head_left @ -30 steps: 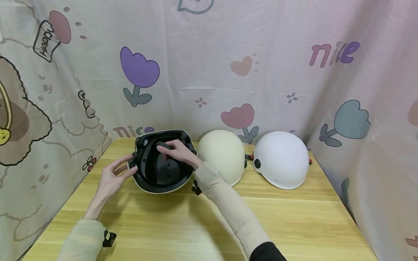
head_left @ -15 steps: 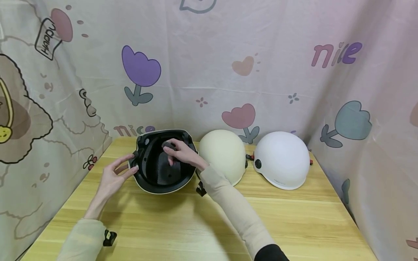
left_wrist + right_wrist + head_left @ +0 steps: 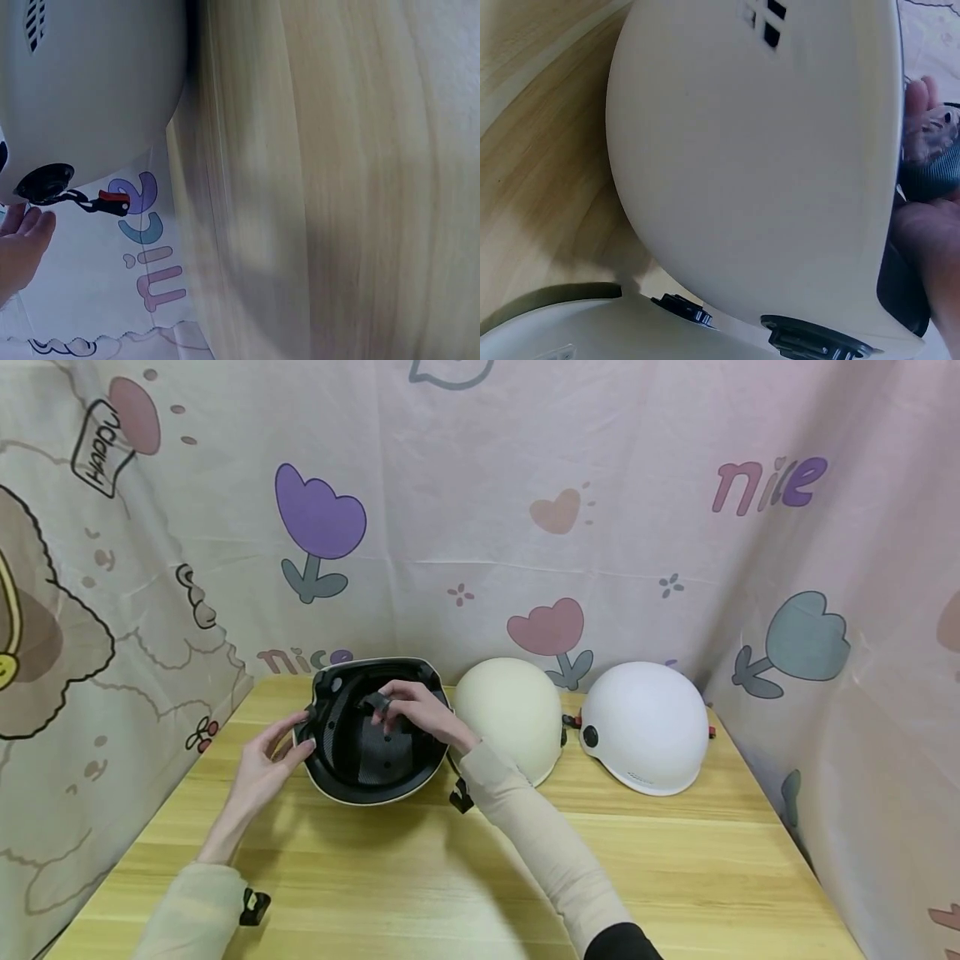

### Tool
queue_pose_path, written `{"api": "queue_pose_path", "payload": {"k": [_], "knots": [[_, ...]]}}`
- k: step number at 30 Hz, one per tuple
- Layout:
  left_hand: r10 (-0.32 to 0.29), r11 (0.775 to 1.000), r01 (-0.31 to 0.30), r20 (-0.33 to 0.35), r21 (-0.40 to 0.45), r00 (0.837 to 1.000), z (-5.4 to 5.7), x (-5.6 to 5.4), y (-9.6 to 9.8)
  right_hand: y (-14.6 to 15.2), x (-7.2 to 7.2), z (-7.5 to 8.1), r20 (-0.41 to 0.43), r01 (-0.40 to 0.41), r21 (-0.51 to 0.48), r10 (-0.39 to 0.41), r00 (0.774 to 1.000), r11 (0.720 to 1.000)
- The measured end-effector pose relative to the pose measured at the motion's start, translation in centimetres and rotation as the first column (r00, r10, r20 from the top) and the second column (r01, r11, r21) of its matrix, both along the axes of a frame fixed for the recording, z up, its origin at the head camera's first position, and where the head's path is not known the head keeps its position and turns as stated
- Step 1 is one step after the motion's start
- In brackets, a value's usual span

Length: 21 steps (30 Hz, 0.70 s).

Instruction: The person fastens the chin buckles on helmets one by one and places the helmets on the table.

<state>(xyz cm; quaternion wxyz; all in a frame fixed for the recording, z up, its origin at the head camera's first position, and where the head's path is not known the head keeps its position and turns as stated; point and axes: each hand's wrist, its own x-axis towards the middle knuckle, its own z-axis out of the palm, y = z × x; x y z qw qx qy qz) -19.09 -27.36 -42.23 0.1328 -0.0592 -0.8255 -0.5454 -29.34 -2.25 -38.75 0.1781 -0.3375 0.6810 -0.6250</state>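
A helmet lies upside down on the table, its black padded inside facing up; the wrist views show its cream outer shell. My left hand holds its left edge, thumb and fingers apart, beside a black round side fitting. Reaching inside, my right hand pinches a dark adjustment knob. From the right wrist, this knob looks ribbed, with a clear patterned piece next to it. Part of it is hidden by the fingers.
Dome up, a cream helmet stands close on the right, and a white helmet beyond it. A black strap buckle hangs between the first two. A printed curtain rises behind the wooden table.
My right hand has shifted slightly right inside the helmet, and the knob between its fingers sits at a different angle. My left hand keeps its place on the edge.
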Motion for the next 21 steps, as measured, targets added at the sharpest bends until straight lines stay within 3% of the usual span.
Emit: {"api": "queue_pose_path", "payload": {"k": [8, 14, 21], "knots": [[-0.006, 1.000, 0.007, -0.069, 0.016, 0.998, -0.21, -0.58, 0.49, 0.06, -0.29, -0.08, 0.034, 0.064, 0.038, -0.065, 0.997, 0.997], [0.021, 1.000, -0.021, -0.037, -0.008, 0.999, -0.02, -0.83, 0.62, 0.11, -0.04, -0.07, -0.071, 0.103, 0.084, -0.097, 0.993, 0.991], [0.029, 0.999, -0.029, -0.003, -0.021, 1.000, 0.00, -0.94, 0.73, 0.07, -0.24, -0.64, -0.044, 0.075, 0.015, -0.075, 0.996, 0.997]]}}
